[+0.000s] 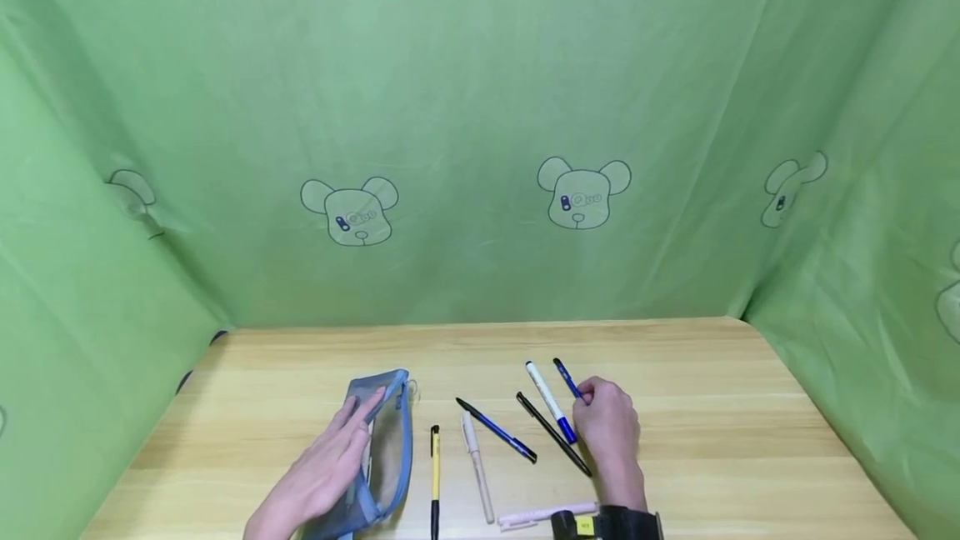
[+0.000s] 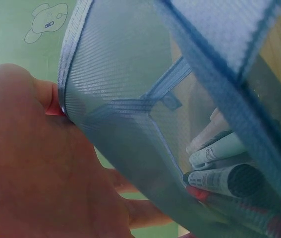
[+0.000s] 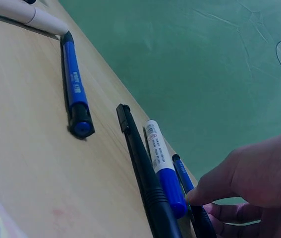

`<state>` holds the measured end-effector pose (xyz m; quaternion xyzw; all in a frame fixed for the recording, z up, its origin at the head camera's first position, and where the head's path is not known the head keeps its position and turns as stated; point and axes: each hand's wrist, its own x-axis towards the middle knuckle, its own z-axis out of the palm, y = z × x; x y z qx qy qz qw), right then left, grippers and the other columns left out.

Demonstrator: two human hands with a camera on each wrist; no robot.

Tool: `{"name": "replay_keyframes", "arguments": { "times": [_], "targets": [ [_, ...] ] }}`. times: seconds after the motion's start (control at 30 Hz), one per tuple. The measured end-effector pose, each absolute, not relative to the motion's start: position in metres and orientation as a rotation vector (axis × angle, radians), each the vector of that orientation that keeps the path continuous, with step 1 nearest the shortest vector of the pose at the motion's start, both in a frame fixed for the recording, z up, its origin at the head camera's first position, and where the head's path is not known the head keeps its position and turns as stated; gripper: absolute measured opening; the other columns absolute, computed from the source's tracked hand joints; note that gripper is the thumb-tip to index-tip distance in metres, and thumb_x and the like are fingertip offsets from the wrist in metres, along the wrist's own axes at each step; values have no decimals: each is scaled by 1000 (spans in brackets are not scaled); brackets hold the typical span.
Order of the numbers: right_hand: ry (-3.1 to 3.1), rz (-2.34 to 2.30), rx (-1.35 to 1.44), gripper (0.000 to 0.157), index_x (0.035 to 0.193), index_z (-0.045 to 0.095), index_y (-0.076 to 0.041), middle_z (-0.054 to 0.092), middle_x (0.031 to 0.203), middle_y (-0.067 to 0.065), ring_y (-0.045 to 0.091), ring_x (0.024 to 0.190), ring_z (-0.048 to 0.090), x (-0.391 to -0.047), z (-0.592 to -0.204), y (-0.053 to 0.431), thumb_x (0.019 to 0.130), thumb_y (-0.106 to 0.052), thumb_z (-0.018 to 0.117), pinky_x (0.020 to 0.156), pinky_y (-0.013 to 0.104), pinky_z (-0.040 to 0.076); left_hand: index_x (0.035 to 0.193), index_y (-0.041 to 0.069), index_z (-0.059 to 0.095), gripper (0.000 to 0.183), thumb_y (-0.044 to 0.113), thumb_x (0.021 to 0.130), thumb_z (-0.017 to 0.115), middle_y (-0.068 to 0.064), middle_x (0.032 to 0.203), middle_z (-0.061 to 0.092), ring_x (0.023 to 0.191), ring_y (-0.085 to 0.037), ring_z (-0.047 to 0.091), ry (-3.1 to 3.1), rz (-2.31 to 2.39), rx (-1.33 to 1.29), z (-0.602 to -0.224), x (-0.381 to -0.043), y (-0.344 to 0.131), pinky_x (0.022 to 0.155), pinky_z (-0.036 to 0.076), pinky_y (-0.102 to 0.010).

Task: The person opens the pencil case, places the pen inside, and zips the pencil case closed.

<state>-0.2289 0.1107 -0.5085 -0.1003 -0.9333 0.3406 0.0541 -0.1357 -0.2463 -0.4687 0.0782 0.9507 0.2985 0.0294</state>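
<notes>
My left hand lies with fairly straight fingers along the upper edge of a blue mesh pencil case. The case's mouth gapes to the right. In the left wrist view several markers show inside it, and fingers rest against its outer side. At the right, my right hand pinches a blue pen between thumb and fingers, and its lower part is partly hidden. Just left of it lie a white marker with a blue cap and a black pen.
Between the case and the right hand, a blue-and-black pen, a whitish capped pen and a yellow-and-black pen lie on the wooden table. A pink pen lies near the right wrist. Green cloth walls surround the table.
</notes>
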Motion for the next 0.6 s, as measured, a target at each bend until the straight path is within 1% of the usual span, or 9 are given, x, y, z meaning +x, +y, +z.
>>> {"name": "replay_keyframes", "arguments": {
  "times": [0.2,0.4,0.5,0.6],
  "targets": [
    [-2782,1085,-301,21,103,71,1,68,84,9,25,72,62,-227,-504,112,83,-3,65,64,43,53,157,20,27,50,32,110,17,-28,157,22,141,-43,23,2935,924,235,-468,-135,-248,94,43,-69],
    [-2711,1177,-230,21,104,70,4,68,84,10,23,71,62,-228,-497,112,84,-2,65,67,42,56,158,20,26,50,30,110,17,-25,158,20,142,-42,21,2935,925,230,-468,-136,-247,96,40,-69],
    [-2698,1242,-222,21,104,70,4,68,85,10,22,73,62,-228,-493,111,85,-2,65,68,41,57,158,20,26,50,30,110,17,-26,158,20,142,-43,22,2936,925,231,-468,-136,-247,95,40,-70],
    [-2694,1291,-221,22,106,70,3,68,87,10,21,76,62,-229,-491,108,85,-4,64,68,39,57,158,20,26,50,30,110,17,-27,158,20,142,-43,22,2932,926,225,-468,-135,-247,97,37,-72]
  ]
}}
